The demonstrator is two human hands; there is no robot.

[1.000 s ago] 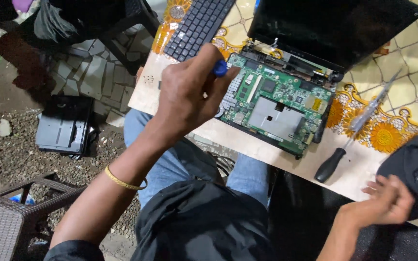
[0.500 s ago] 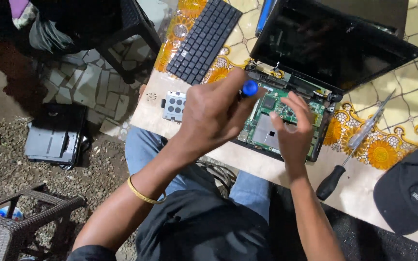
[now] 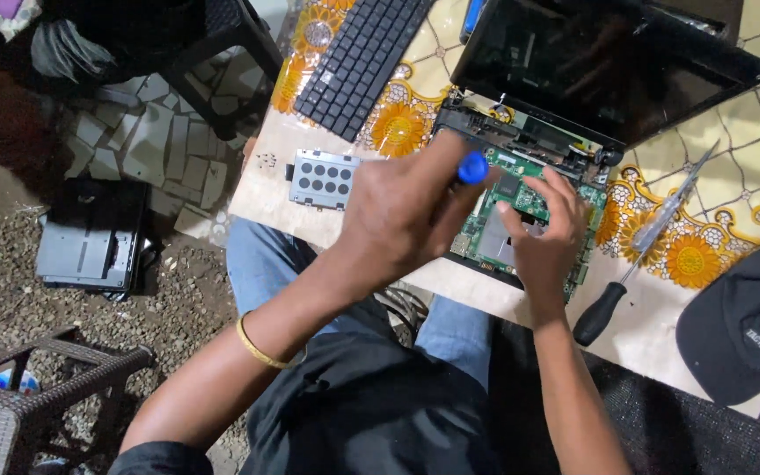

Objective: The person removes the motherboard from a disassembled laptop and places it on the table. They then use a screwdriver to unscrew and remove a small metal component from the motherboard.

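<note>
Blue-handled screwdriver [image 3: 472,167] is gripped in the left hand [image 3: 398,211] over the green circuit board [image 3: 521,207]; right hand [image 3: 543,237] rests there, fingers spread, holding nothing.

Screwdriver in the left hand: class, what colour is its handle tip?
Blue. The screwdriver cap shows above the left hand in the head view.

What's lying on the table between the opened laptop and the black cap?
In the head view, a black-handled screwdriver lies diagonally on the table between the laptop and the cap.
</note>
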